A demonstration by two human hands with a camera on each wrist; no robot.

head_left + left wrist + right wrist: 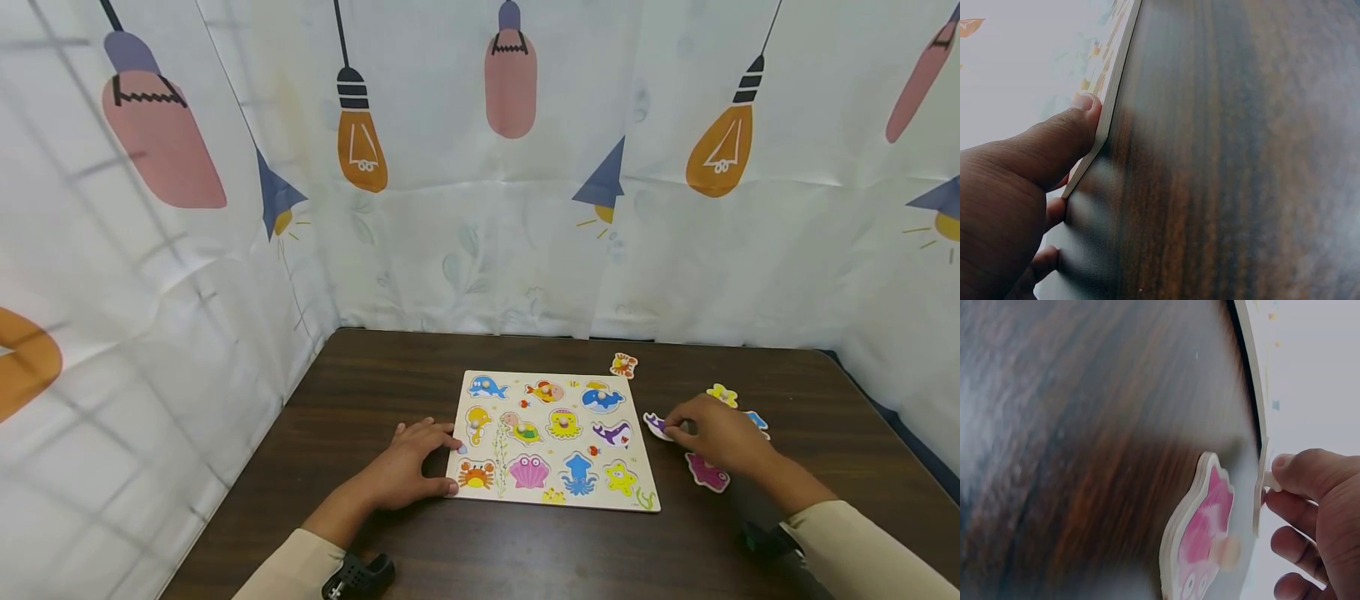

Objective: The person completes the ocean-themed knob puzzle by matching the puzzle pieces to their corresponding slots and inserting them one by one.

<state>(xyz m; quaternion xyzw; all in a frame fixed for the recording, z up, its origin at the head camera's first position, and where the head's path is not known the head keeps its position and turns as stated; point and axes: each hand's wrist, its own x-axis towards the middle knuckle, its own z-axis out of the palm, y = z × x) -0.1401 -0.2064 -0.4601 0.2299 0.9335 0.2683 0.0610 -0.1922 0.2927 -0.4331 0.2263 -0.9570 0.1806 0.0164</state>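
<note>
A wooden knob puzzle board with printed sea animals lies flat on the table. My left hand rests at its left side. The thumb touches the near-left corner, and the other fingers lie along the left edge. Beyond the right edge, my right hand pinches the pale knob of a purple puzzle piece. That piece is seen edge-on in the right wrist view. Near this hand lies a pink puzzle piece with eyes and a knob.
A yellow star piece and a partly hidden blue piece lie around the right hand. An orange crab piece sits by the board's far-right corner. The dark wooden table meets a printed curtain behind and at left.
</note>
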